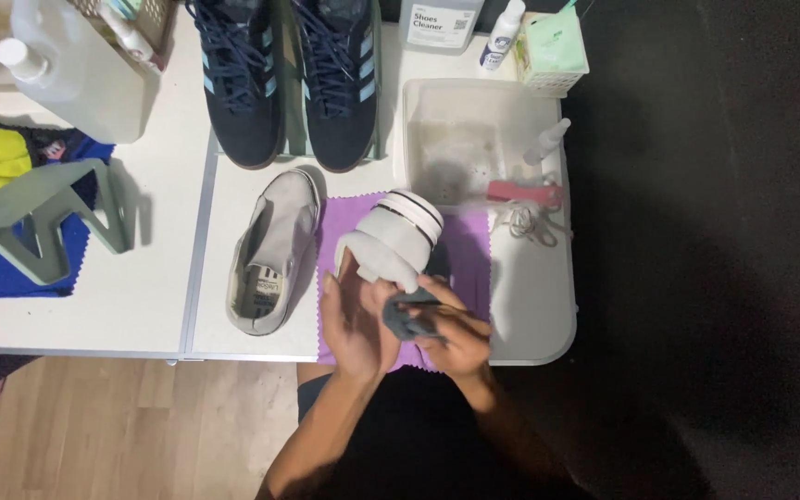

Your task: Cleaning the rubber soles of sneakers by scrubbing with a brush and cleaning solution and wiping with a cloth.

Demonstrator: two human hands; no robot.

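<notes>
My left hand [352,319] grips the heel end of a light grey shoe [391,239] with dark stripes near its toe, holding it tilted above a purple cloth [469,264]. A dark grey cloth [406,317] is bunched in my right hand [456,338] and pressed against the shoe's heel. The matching grey shoe [275,250] lies flat on the white table [159,278], just left of the purple cloth, its opening facing up.
A pair of dark navy sneakers [293,79] stands at the back. A white basin [474,139] holds a spray bottle and a red brush. White laces [530,222], cleaner bottles, a green box, a jug and a grey-green shoe rack [43,218] sit around.
</notes>
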